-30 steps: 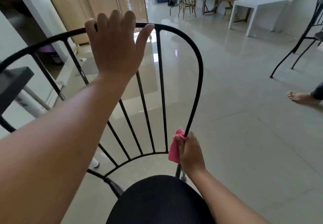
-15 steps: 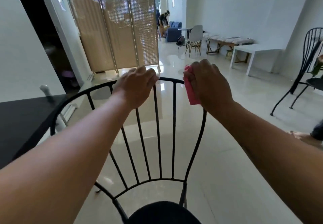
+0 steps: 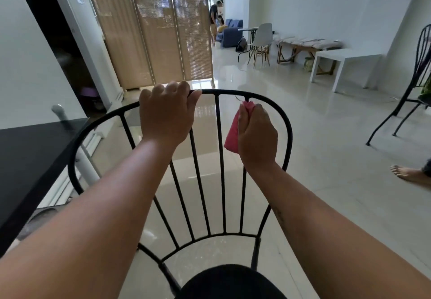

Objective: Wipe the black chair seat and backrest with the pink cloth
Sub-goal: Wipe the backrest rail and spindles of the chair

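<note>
Looking down through the head camera, the left hand (image 3: 166, 114) stayed curled over the top rail of the black chair's backrest (image 3: 226, 91), steadying it as in both earlier frames. The right hand (image 3: 256, 135) had moved most. A second earlier it pinched the pink cloth (image 3: 232, 135) low on the right upright, near the seat (image 3: 233, 282). Half a second earlier it was up on the top rail. Now it sat just below that rail, with its fingers closed around the bunched cloth. The cloth seemed to be wrapped onto an inner bar (image 3: 243, 196), though the hand hid the contact itself.

This suggested that the outer frame on the right had been covered and the wiping had shifted to the bars, probably with a downward stroke to come. The seat showed only at the bottom edge and was apparently yet to be wiped. A black table (image 3: 30, 158) stood to the left, and a bare foot (image 3: 405, 172) rested on the floor at the right.
</note>
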{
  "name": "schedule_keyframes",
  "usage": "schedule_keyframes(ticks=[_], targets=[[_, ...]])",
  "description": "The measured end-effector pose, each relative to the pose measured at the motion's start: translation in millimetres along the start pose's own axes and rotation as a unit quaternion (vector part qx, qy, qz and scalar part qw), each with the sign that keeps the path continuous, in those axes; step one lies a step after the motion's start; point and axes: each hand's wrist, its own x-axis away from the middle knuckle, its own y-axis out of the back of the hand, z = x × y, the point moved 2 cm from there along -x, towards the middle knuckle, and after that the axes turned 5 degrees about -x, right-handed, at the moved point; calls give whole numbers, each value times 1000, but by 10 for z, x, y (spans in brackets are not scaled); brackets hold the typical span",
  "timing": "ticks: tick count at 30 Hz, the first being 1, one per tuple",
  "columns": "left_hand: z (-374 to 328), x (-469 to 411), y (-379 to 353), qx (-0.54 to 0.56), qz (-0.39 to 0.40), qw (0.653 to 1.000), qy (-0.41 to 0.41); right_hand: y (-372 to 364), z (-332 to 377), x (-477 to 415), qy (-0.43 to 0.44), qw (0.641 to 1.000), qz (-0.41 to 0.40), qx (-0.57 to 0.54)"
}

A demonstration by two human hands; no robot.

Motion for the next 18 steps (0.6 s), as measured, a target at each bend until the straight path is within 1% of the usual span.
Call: schedule_keyframes(ticks=[2, 6, 10, 12, 15, 16, 18], targets=[[-9, -56, -68, -1, -9, 1000, -1, -77, -165, 227, 1, 1000, 5, 28], [42, -214, -278, -11, -21, 1000, -6, -250, -521, 824, -16, 998, 60, 25], [82, -365, -479, -9, -33, 999, -14, -404, -803, 1412, -81, 991, 103, 1], [111, -421, -554, -20, -35, 999, -10, -465, -934, 1727, -123, 983, 139, 2], [135, -457, -625, -27, -36, 999, -3, -525, -1111, 2113, -192, 957, 215, 30], [134, -468, -638, -26, -33, 999, -3, -533, -1143, 2200, -207, 948, 239, 49], [129, -479, -637, -23, -29, 999, 0, -534, -1172, 2308, -209, 937, 270, 77]])
